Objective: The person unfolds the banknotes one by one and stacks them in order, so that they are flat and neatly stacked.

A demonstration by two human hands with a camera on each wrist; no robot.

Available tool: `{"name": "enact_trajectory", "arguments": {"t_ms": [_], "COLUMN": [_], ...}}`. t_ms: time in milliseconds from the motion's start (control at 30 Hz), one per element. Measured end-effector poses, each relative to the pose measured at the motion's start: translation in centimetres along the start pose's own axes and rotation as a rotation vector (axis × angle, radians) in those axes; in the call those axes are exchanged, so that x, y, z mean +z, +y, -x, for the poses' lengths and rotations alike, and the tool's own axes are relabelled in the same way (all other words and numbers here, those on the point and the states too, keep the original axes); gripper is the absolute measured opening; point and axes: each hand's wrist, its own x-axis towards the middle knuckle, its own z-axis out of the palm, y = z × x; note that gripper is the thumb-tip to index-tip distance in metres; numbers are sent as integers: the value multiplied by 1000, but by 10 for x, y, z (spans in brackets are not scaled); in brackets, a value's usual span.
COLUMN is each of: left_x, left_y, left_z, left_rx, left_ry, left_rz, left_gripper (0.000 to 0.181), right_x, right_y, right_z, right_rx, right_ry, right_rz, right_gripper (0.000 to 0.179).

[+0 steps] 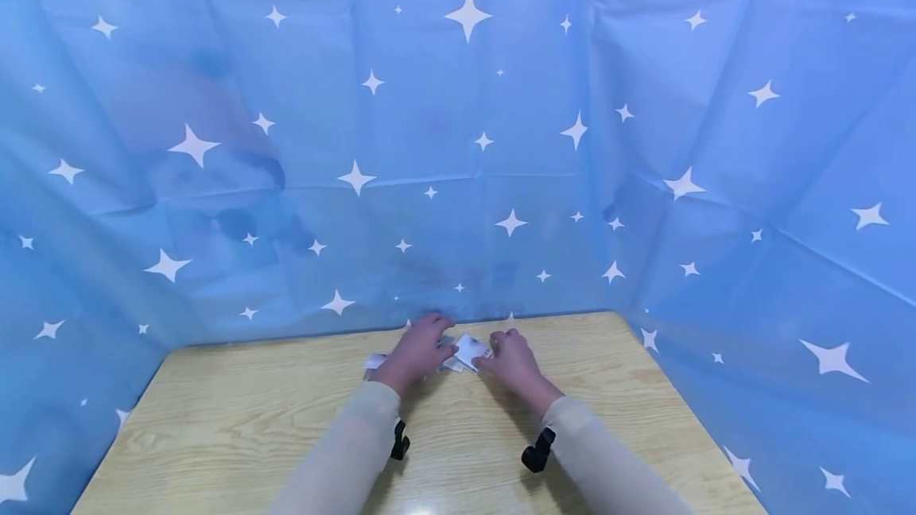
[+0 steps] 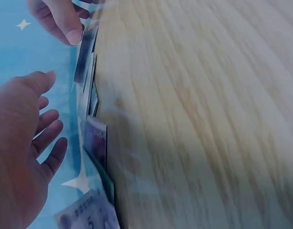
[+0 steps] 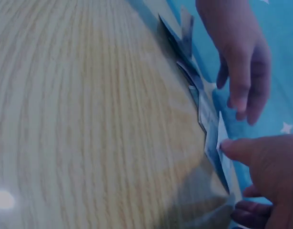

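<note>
Several folded banknotes form an overlapping row at the back of the table. A purple banknote (image 2: 91, 212) showing a 5 lies at the row's left end, with another purple banknote (image 2: 95, 140) farther along. Over the left part of the row hovers my left hand (image 1: 421, 352), its fingers loosely bent and nothing held. My right hand (image 1: 514, 360) is at the right end, where its thumb and fingers pinch a pale folded banknote (image 1: 470, 350) that stands tilted. The right thumb (image 3: 239, 149) touches that banknote's face; its other fingers are partly hidden.
The wooden table (image 1: 272, 412) ends just behind the banknotes, against a blue star-patterned curtain (image 1: 429, 125). The curtain also rises along the left and right sides. Black straps with camera mounts (image 1: 538, 451) sit at both wrists.
</note>
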Motion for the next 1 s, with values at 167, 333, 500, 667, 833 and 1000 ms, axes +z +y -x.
{"name": "enact_trajectory", "arguments": {"t_ms": [167,333,500,667,833,1000], "left_x": [16,30,42,43,40,39], "left_y": [-3,-7,-14,-13,-5,1], "left_z": [-12,-20,-26,-27,-23,-20], "left_rx": [16,19,15,13,-5,-62], "left_ry": [-12,-42,-42,-18,11,11], "left_rz": [-64,-134,-174,-164,-133,-96], "left_gripper": [56,57,55,53,51,54], "right_x": [4,7,8,9,11,13], "right_y": [1,-1,-2,-2,-2,-2], "right_z": [1,2,0,-1,-1,2], "right_rx": [-32,-6,4,7,-11,22], "right_ry": [22,19,11,21,49,51], "right_rz": [73,81,53,31,-14,-136], "right_gripper": [54,50,47,47,46,43]}}
